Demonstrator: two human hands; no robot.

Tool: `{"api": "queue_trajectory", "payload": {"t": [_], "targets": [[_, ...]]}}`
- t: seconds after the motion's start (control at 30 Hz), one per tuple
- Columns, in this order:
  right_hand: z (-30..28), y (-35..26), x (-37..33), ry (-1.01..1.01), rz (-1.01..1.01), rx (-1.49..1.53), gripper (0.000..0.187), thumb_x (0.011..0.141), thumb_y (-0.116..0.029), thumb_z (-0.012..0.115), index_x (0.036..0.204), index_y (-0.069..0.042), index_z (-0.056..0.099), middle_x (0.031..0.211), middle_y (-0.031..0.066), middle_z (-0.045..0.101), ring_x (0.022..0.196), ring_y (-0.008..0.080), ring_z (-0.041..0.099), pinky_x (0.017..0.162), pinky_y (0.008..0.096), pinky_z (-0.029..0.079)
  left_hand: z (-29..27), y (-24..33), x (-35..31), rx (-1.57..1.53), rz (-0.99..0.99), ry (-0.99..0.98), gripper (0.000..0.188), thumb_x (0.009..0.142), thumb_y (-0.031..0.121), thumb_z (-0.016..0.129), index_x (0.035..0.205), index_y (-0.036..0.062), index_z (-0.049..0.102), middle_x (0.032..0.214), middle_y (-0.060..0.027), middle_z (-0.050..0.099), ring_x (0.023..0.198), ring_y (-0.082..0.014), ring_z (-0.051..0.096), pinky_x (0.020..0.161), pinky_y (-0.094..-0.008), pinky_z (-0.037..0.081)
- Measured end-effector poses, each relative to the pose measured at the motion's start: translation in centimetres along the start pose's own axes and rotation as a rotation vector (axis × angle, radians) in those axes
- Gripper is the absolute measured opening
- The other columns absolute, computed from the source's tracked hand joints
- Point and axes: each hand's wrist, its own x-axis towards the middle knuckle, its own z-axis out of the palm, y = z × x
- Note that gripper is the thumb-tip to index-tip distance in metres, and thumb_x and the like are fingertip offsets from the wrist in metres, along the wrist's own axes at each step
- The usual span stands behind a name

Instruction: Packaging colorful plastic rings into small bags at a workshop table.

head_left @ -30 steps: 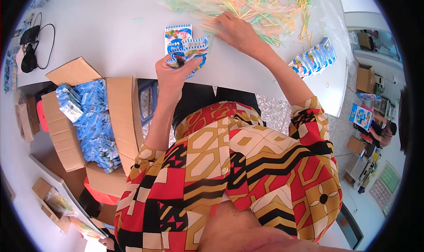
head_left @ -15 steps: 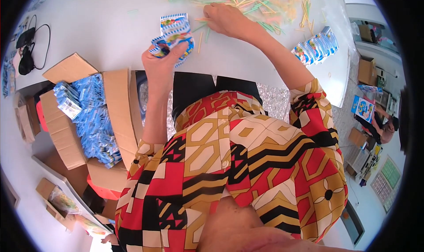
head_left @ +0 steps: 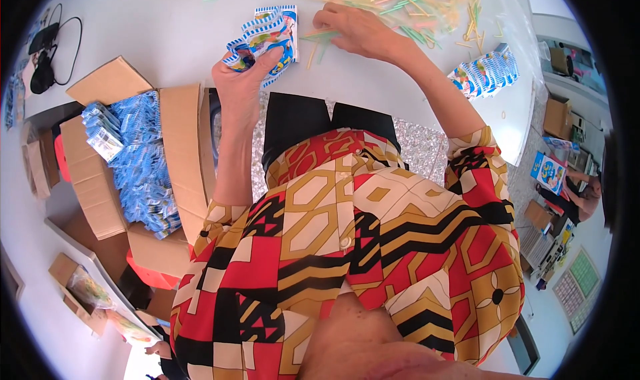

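My left hand is closed around the lower end of a folded strip of blue-and-white printed packets, held up over the table. The strip fans upward from my thumb and fingers. To its right, my right hand is low over the table at the near edge of a pile of thin yellow, green and pink straws. Its fingers are curled, with a few loose straws right beside the fingertips; what lies between them is hidden. Another folded stack of the same packets lies beyond my right forearm.
At my left stands an open cardboard box filled with blue packet strips. A black cable with a dark adapter lies at the table's left. Clear plastic sheeting spreads around the straws. Another person is at the far right.
The packet strip in my left hand has opened out and shows more of its printed faces. My right hand has shifted slightly toward me beside the straws. The whole view has moved a little.
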Motion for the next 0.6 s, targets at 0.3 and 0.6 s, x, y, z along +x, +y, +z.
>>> {"api": "queue_trajectory", "payload": {"t": [0.3,0.6], "targets": [[0.8,-1.6,1.3,-0.056,-0.155,-0.292,0.021,0.074,0.003,0.057,0.093,-0.002,0.049,0.091,0.0139,0.056,0.088,0.0316,0.059,0.073,0.0393,0.05,0.0,-0.3,0.1,0.006,0.0,-0.014,0.025,0.074,0.002,0.073,0.098,-0.0011,0.066,0.089,-0.0055,0.068,0.076,-0.009,0.062,0.072,-0.0228,0.05],[1.8,-2.9,0.6,-0.08,-0.123,-0.31,0.022,0.075,0.002,0.058,0.094,0.002,0.048,0.083,0.0166,0.057,0.083,0.0316,0.061,0.069,0.0371,0.051,0.1,-1.4,-0.4,0.069,-0.047,-0.044,0.023,0.075,0.002,0.073,0.097,-0.0023,0.066,0.086,-0.0043,0.067,0.074,-0.0075,0.06,0.069,-0.0221,0.048]]}}
